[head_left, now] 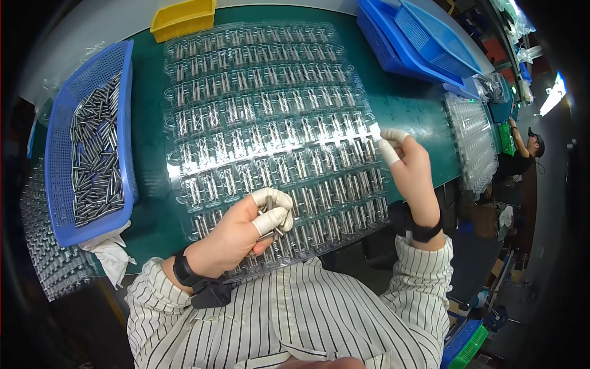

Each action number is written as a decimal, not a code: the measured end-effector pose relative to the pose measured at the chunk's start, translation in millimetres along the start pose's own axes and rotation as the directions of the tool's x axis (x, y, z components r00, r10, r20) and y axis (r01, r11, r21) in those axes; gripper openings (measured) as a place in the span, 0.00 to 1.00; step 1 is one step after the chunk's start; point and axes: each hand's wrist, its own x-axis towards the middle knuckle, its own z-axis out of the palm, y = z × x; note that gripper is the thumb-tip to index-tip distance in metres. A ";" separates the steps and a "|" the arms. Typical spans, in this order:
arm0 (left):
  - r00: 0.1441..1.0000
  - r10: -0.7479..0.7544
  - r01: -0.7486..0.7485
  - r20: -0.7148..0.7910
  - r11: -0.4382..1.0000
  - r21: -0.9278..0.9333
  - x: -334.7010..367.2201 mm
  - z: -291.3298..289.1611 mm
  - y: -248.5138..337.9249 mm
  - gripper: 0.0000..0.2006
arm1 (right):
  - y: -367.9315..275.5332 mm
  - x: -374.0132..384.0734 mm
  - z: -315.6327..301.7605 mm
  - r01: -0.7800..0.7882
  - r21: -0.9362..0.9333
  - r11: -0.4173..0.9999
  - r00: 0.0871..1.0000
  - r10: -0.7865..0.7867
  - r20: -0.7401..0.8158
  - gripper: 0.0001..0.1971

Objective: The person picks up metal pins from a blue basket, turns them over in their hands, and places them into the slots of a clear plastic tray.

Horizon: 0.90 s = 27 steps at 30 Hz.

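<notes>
My left hand [236, 237] is closed around several short metal pins [269, 203], above the near part of a clear plastic blister tray [178, 169]. White finger cots cover the fingertips of both hands. At the tray's right edge, my right hand [410, 172] has its thumb and fingers bent together in a pinch; whatever is between them is hidden by glare. Rows of tray pockets hold similar shiny metal pins [338, 190], and the nearer rows look fuller than the far ones. Strong reflections across the middle rows blur their contents.
A blue basket [128, 154] of loose metal pins stands left, with a white cloth [114, 258] below it. A yellow bin [183, 19] and stacked blue baskets [424, 40] sit at the back. More clear trays [472, 141] lie right. Another person [522, 150] is at far right.
</notes>
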 end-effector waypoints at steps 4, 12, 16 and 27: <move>0.999 0.020 -0.018 -0.040 0.999 0.042 0.4 -3.0 -2.8 0.10 | -10.6 -35.9 13.4 0.031 0.223 0.974 0.999 -0.033 0.008 0.10; 0.996 -0.056 0.055 -0.069 0.998 -0.007 -7.8 4.1 5.1 0.15 | -57.8 -93.3 49.5 0.254 0.264 0.931 0.938 -0.304 0.168 0.13; 0.992 -0.091 0.086 -0.085 0.994 -0.064 -16.5 3.3 4.2 0.15 | -69.5 -102.3 66.6 0.342 0.261 0.903 0.914 -0.384 0.131 0.13; 0.997 0.047 -0.048 -0.066 0.999 -0.007 -32.9 -5.5 0.1 0.06 | -98.4 -114.5 93.6 0.270 0.177 0.946 0.953 -0.288 0.089 0.13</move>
